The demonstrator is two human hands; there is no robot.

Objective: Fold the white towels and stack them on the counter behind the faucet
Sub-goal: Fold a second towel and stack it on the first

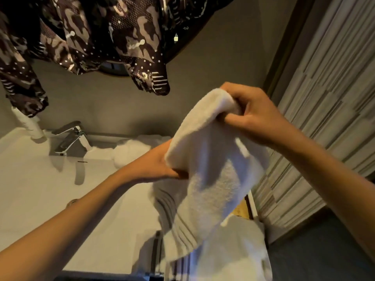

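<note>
I hold a white towel [211, 179] up in the air over the right side of the sink. My right hand [257, 116] pinches its top corner. My left hand [160, 165] grips the towel's left edge lower down, its fingers partly hidden behind the cloth. The towel hangs down with striped bands near its lower end. More white towel cloth [239, 250] lies heaped below it at the counter's right front. Another white towel pile [132, 151] rests on the counter to the right of the chrome faucet [71, 138].
The white sink basin [50, 195] fills the left. A white bottle [28, 126] stands left of the faucet. A dark patterned garment [91, 37] hangs overhead. A ribbed wall panel [328, 98] runs along the right, with dark floor [316, 252] below it.
</note>
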